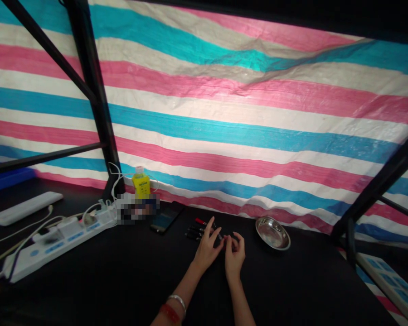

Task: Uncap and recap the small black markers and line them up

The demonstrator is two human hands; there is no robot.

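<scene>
My left hand (208, 248) is over the black table with its fingers stretched apart and its thumb pointing toward the other hand. Beside it, my right hand (235, 257) has its fingers curled together in a pinch. A small dark piece (220, 236) shows between the hands, too small to name. Just left of my left fingers lie slim black pen-like items (192, 233) and a red-ended one (200, 221), partly hidden by that hand. To the right of my right hand rests a round shiny metal dish (273, 233).
A dark phone (166, 218) lies left of the pen-like items. Behind it stands a yellow bottle (142, 184). A white power strip (59, 244) with plugs and cables runs along the left. Black frame posts (98, 108) and a striped sheet (224, 117) bound the table.
</scene>
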